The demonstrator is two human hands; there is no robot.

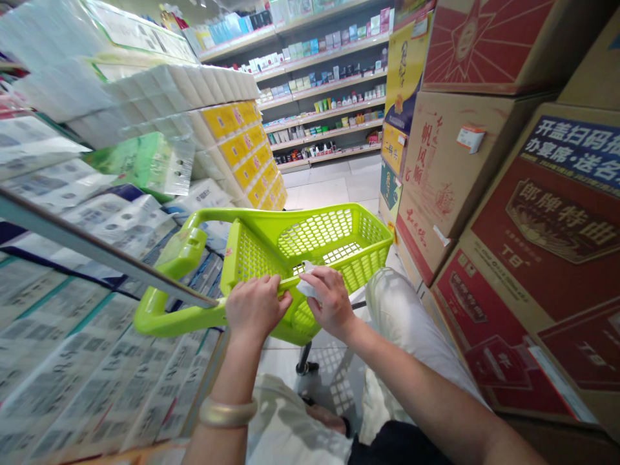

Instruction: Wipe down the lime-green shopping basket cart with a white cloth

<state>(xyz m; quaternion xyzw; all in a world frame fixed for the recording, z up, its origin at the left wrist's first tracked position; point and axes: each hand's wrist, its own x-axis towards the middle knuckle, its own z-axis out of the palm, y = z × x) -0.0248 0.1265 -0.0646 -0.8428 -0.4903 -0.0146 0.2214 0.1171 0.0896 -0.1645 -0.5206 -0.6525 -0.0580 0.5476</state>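
A lime-green plastic shopping basket on wheels (368, 236) stands in a narrow shop aisle right in front of me. My left hand (256, 305) is closed over the basket's near rim. Beside it, my right hand (329, 298) pinches a small white cloth or tissue (307, 283) against the same rim. The basket's long green handle (184, 255) sticks out to the left. Inside, the basket looks empty, though my hands hide its near corner. A gold bangle (227, 412) sits on my left wrist.
Shelves of wrapped toilet paper and tissue packs (97, 213) crowd the left side, with a metal shelf edge (97, 248) jutting close. Stacked brown and red liquor cartons (533, 213) wall off the right. Pale tiled floor (334, 187) leads to far shelves of small bottles and boxes (329, 97).
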